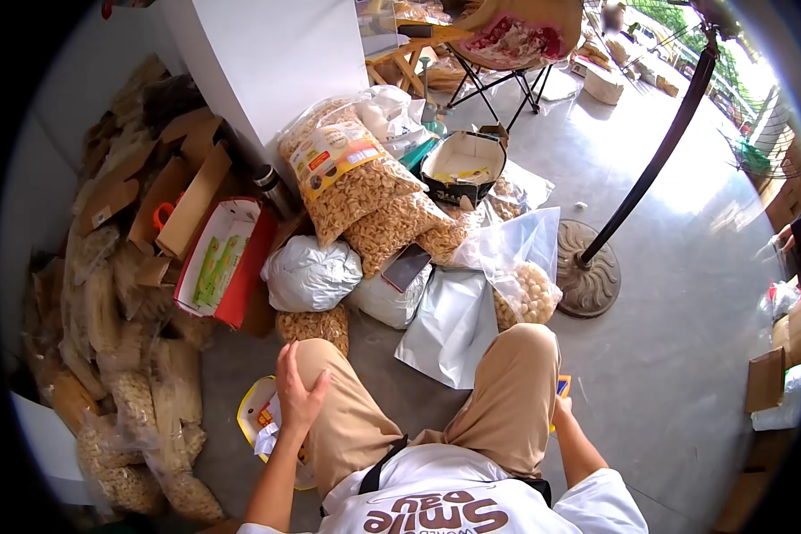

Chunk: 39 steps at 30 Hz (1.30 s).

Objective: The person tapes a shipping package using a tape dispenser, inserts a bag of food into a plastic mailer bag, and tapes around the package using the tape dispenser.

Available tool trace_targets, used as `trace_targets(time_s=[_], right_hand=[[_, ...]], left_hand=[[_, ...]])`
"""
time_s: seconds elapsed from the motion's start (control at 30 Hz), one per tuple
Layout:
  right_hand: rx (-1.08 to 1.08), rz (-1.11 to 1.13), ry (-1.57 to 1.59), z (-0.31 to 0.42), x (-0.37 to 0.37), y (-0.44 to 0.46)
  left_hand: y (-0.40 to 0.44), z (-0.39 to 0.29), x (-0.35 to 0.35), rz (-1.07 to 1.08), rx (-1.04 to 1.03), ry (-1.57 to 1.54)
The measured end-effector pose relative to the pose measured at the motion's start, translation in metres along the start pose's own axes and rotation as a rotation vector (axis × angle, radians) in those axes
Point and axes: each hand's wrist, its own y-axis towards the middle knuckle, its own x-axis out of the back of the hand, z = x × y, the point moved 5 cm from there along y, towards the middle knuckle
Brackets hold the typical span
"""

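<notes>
In the head view, my left hand (pixel 303 392) rests on my left knee (pixel 322 354), fingers loosely spread, pinching nothing. My right hand (pixel 562 413) is down beside my right knee (pixel 527 351), its grip seemingly closed around a blue-and-yellow object (pixel 563 386), partly hidden, above the floor (pixel 667 356). Toward the floor's edge at the white pillar (pixel 258 71), large clear bags (pixel 343 160) lie piled, looking already filled. Two silver-grey bundles (pixel 311 274) bulge too, a phone (pixel 407 267) at the top of one. Nearer my knees, a clear bag of round pale pieces (pixel 527 289) has a loose upper part, and a flat silver-grey bag (pixel 449 334) looks unfilled; I judge these two unfinished.
</notes>
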Motion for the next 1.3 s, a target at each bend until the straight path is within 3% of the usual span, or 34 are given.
trace_targets(time_s=[0.07, 0.23, 0.27, 0.4, 0.47, 0.53, 0.63, 0.7, 0.77, 0.8, 0.83, 0.97, 1.03, 1.07, 1.1, 1.17, 1.2, 1.3], right_hand=[[0.077, -0.040, -0.175, -0.012, 0.001, 0.002], [1.011, 0.086, 0.287, 0.014, -0.006, -0.018], [1.008, 0.093, 0.285, 0.013, -0.006, -0.018], [0.616, 0.096, -0.132, 0.006, -0.015, -0.002], [0.452, 0.144, -0.180, 0.004, -0.025, 0.011], [0.328, 0.220, -0.135, 0.007, -0.036, 0.030], [0.189, 0.455, 0.212, 0.013, -0.068, 0.087], [0.222, 0.620, 0.391, 0.060, -0.082, 0.102], [0.557, 0.659, 0.218, 0.173, -0.046, -0.001], [0.520, 0.645, 0.203, 0.209, -0.035, -0.049], [0.484, 0.633, 0.187, 0.246, -0.025, -0.097], [0.844, 0.867, 0.115, 0.307, -0.003, -0.234], [0.898, 0.818, -0.208, 0.296, 0.001, -0.278], [1.505, 0.481, -0.513, 0.299, 0.005, -0.303], [1.519, 0.479, -0.505, 0.294, 0.003, -0.311], [1.729, 0.114, -0.709, 0.289, 0.006, -0.323], [1.743, 0.106, -0.705, 0.288, 0.007, -0.323], [1.672, 0.157, -0.679, 0.293, 0.011, -0.325]], left_hand=[[-0.003, -0.006, 0.009, -0.053, 0.010, -0.007], [-0.008, -0.002, 0.019, -0.111, 0.056, -0.019], [-0.008, -0.001, 0.021, -0.116, 0.057, -0.020], [-0.007, -0.006, 0.024, -0.128, 0.060, -0.005], [-0.005, -0.009, 0.023, -0.131, 0.064, 0.016], [-0.003, -0.013, 0.023, -0.122, 0.046, 0.004], [0.001, -0.009, 0.020, -0.092, 0.058, 0.025], [0.017, -0.010, 0.023, -0.111, 0.060, 0.045], [0.039, 0.000, 0.012, 0.034, -0.060, 0.154], [0.054, -0.001, 0.012, 0.022, -0.055, 0.158], [0.073, -0.006, 0.006, 0.071, -0.036, 0.045], [0.144, 0.029, -0.033, 0.195, 0.108, -0.341], [0.182, 0.042, -0.049, 0.210, 0.115, -0.373], [0.200, 0.051, -0.056, 0.190, 0.217, -0.470], [0.217, 0.056, -0.060, 0.170, 0.319, -0.569], [0.250, 0.049, -0.056, 0.112, 0.392, -0.642], [0.263, 0.050, -0.055, 0.065, 0.475, -0.715], [0.307, 0.067, -0.062, -0.015, 0.474, -0.780]])
